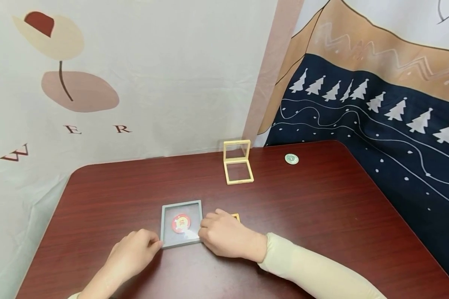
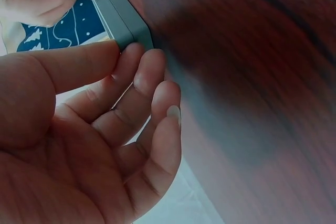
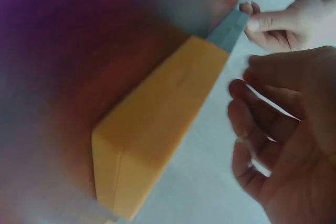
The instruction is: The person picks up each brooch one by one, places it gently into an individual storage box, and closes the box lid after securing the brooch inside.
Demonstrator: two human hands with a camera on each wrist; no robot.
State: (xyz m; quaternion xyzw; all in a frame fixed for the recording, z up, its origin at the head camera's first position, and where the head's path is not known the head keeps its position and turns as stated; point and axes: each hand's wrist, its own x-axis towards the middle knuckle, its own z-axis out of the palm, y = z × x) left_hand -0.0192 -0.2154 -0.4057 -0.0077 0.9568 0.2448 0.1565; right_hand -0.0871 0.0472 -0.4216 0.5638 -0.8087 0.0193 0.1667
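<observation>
A square grey display frame (image 1: 181, 203) lies on the table, with a red-and-white poker chip (image 1: 181, 223) under its clear film. At its near left corner my left hand (image 1: 134, 253) pinches the edge between thumb and fingers; the left wrist view shows the frame's grey side (image 2: 118, 14) at those fingertips. Beside the frame's right edge is my right hand (image 1: 228, 234). In the right wrist view, the fingers (image 3: 241, 119) curl loosely and hold nothing. A yellow case (image 3: 157, 119) lies close to that hand, mostly hidden behind it in the head view.
Near the table's back edge stands an unfolded pale-yellow frame (image 1: 239, 182), one half upright. To its right lies a round greenish coin or chip (image 1: 291, 159). Printed cloths (image 1: 172, 83) hang directly behind the dark red table (image 1: 303, 207).
</observation>
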